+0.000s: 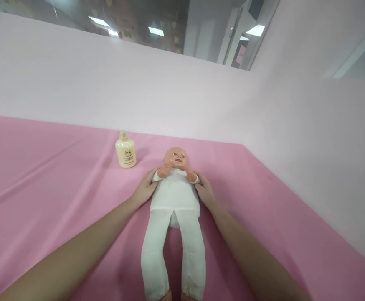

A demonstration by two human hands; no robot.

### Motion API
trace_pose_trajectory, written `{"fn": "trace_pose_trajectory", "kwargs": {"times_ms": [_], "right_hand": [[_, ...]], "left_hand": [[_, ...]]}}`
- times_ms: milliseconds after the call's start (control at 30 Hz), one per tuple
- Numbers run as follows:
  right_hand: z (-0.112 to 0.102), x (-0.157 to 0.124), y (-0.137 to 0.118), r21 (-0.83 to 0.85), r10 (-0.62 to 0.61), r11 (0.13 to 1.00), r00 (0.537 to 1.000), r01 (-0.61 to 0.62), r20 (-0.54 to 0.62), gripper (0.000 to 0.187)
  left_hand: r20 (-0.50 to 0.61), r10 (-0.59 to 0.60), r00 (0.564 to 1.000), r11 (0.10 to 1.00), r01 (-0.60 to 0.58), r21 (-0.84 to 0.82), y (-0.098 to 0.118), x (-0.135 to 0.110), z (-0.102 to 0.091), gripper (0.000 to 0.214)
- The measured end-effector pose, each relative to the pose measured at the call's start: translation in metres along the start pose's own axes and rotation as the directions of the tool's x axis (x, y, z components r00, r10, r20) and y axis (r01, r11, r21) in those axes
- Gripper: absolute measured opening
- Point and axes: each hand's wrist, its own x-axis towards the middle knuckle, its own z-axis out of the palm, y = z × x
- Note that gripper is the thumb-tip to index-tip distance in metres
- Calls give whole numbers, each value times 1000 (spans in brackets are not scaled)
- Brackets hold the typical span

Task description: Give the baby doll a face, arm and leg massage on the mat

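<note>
A baby doll point(175, 190) in a white top and white trousers lies on its back, head away from me and feet at the bottom edge. My left hand point(145, 187) grips its side by the upper arm, with the fingers partly hidden behind the doll. On the opposite side my right hand point(205, 190) holds it the same way, thumb against the white top. Both of the doll's arms are bent, its small hands up near the chin. Left of the doll's head stands a cream pump bottle point(126, 152) with dark print, touched by neither hand.
The doll and bottle rest on a pink padded surface point(44, 175) with creases on the left. White walls point(122, 88) border it at the back and right. Above the back wall, a window point(138, 25) shows ceiling lights and a door frame.
</note>
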Motion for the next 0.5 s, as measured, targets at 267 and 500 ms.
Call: {"fn": "trace_pose_trajectory", "kwargs": {"times_ms": [267, 500], "right_hand": [[0, -2, -11, 142, 132, 982, 990, -125, -44, 47], [0, -1, -11, 245, 178, 957, 981, -154, -76, 41]], "left_hand": [[13, -50, 999, 991, 51, -127, 10, 0, -1, 48], [-14, -126, 992, 978, 122, -171, 7, -2, 0, 48]]}}
